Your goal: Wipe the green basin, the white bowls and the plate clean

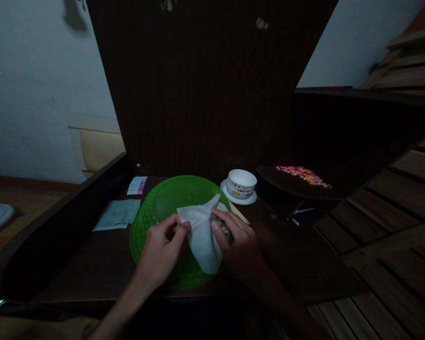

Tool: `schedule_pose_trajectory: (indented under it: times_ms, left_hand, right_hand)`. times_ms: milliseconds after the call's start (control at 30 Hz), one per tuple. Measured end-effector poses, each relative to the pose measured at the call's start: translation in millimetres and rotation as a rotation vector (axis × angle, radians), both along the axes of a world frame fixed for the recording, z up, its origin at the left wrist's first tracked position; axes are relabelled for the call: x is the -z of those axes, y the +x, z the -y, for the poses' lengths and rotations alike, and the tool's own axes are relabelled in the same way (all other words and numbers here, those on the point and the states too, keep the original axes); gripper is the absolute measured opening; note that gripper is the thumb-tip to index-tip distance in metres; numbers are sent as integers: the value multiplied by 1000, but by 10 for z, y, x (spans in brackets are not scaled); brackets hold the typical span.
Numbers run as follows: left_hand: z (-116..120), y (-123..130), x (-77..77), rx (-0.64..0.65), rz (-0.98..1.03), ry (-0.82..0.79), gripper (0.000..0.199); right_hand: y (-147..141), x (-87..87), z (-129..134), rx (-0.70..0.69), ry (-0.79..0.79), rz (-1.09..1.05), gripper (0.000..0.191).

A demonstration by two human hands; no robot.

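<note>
A thin white tissue [203, 236] hangs between my two hands, creased and partly gathered near its top. My left hand [165, 243] pinches its left corner between thumb and forefinger. On the other side, my right hand [235, 238] grips the tissue with thumb and fingers close to its upper middle. Below both hands lies a large round green plastic lid [173, 193] with a patterned rim. The tissue and my hands cover its right and front parts. Whether the tissue touches the green surface, I cannot tell.
Stacked white bowls [242, 179] stand on a white plate [248, 200] behind my right hand, with chopsticks [241, 215] beside it. Left of the green lid lie a grey-green cloth [116, 213] and a small printed packet [137, 185]. A dark upright panel [205, 94] closes off the back.
</note>
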State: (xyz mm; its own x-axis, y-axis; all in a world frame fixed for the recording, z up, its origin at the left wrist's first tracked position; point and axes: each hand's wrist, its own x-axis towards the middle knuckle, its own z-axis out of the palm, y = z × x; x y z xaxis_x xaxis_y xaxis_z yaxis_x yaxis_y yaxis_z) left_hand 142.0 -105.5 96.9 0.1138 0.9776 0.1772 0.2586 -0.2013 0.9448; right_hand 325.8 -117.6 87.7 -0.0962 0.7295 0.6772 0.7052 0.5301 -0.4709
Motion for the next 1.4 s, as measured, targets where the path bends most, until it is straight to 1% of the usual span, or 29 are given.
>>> schedule_pose_trajectory:
  times_ms: [100,167,300,400,467,600,667,733,833,900,967,1100,1167,1233,1300,1400]
  left_hand:
    - [13,-154,78,-89,13,-23,36]
    - [25,-231,122,-120,15,-50,37]
    - [62,-308,183,-141,13,-73,36]
    - [81,-346,236,-191,-35,1,36]
    - [79,-393,295,-280,-88,86,36]
    - [39,-543,474,-513,-193,220,30]
    - [10,-617,580,-558,-207,226,35]
    - [-17,-675,686,-535,-202,177,45]
    - [-41,-734,819,-435,-204,58,61]
    - [-47,-761,880,-380,-207,-9,69]
    - [-47,-782,920,-342,-206,-43,73]
    - [-39,-812,975,-302,-229,-25,79]
    - [-35,-829,1009,-303,-246,-6,82]
    - [-32,-860,1051,-300,-268,9,82]
    - [-31,-908,1099,-275,-314,11,81]
    - [-32,-1000,1179,-190,-442,35,84]
  right_hand:
    - [-108,125,-18,3,93,75,28]
    - [-180,177,-33,-21,130,71,29]
    - [-340,190,-77,-124,158,43,34]
    - [-459,185,-122,-191,143,119,39]
    - [-519,205,-148,-188,140,195,43]
    - [-543,299,-164,-106,121,271,45]
    - [-506,363,-157,-66,113,276,45]
    - [-447,436,-147,-29,117,272,46]
    - [-346,550,-134,36,108,213,48]
    - [-281,620,-130,74,70,148,50]
    - [-221,682,-132,102,22,69,51]
    - [-110,791,-154,130,-92,-141,53]
    - [-67,831,-166,167,-158,-260,57]
    - [-44,848,-165,208,-187,-336,61]
    - [-50,840,-143,217,-163,-333,61]
    - [-102,807,-95,170,-132,-267,55]
